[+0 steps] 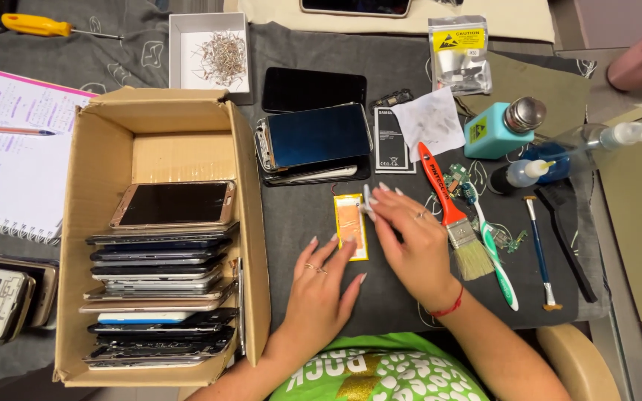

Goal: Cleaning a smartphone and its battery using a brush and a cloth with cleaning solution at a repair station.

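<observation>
Lying far left of left hand [319, 286]: spiral notebook [9, 160], cut off by frame edge. Cardboard box [102, 141] just left of left hand, packed with stacked phones [161, 289]; lower ones hard to tell apart. Left hand flat on worktop [313, 215], fingers spread, tips pressing yellow flat component [351, 223], nothing grasped. Right hand [410, 241] just beside, fingers pinching small white tool [368, 202] at component's top edge; tool mostly hidden. Right of right hand: orange-handled brush [447, 212], green toothbrush [495, 260], tiny circuit bits [456, 178] unclear.
</observation>
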